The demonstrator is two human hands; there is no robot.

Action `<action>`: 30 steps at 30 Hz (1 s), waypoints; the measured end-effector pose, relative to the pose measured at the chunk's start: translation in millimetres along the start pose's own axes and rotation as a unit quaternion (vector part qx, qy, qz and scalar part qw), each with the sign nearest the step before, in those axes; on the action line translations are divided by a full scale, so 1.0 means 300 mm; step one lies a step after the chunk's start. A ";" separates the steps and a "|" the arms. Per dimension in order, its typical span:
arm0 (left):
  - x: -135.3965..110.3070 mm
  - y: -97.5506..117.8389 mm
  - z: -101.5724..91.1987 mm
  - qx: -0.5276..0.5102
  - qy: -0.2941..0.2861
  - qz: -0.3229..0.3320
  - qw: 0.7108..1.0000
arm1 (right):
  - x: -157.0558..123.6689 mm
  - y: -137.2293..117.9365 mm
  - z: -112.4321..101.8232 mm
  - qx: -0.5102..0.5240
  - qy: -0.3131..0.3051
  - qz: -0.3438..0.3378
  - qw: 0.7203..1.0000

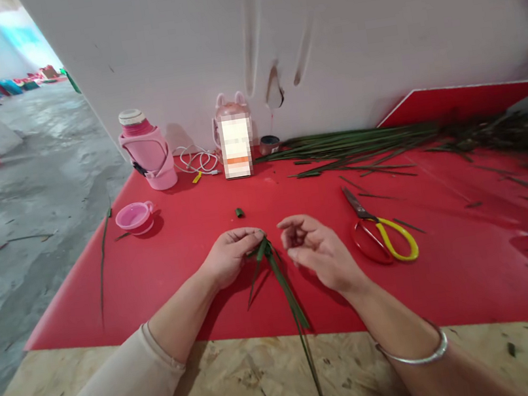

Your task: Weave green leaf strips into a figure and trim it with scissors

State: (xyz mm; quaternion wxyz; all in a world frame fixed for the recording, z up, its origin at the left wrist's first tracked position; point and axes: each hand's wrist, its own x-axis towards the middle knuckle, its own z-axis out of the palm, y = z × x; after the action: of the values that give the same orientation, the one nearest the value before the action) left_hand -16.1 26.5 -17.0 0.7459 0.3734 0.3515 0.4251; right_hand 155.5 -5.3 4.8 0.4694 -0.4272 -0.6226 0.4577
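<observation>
Between thumb and fingers, my left hand (231, 256) pinches a small woven piece of green leaf strips (278, 272) at its top. Its long loose ends hang down over the red sheet and past the sheet's front edge. Just to the right, my right hand (319, 252) is raised with curled fingers apart, and nothing shows in it. A gap separates its fingertips from the leaf piece. A small rolled bit of green leaf (239, 213) lies beyond my hands. Right of my right hand lie scissors (379, 234) with one red and one yellow handle loop, blades pointing away.
The red sheet (187, 216) covers a wooden board (230, 368). A pink bottle (148, 152), a pink cup (134, 217), a white cable (199, 160) and a propped phone (235, 146) stand or lie toward the wall. Long green leaves (359, 142) are heaped at the back right.
</observation>
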 end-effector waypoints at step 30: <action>-0.039 -0.051 0.073 -0.010 0.141 0.076 0.987 | 0.010 0.040 0.081 0.173 0.133 0.169 0.961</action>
State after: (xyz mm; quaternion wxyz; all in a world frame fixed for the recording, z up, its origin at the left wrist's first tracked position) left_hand 3.4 5.1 -17.3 0.6579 0.3280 0.4199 0.5322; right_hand 132.4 -3.9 -9.6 0.5302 -0.4956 -0.3848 0.5703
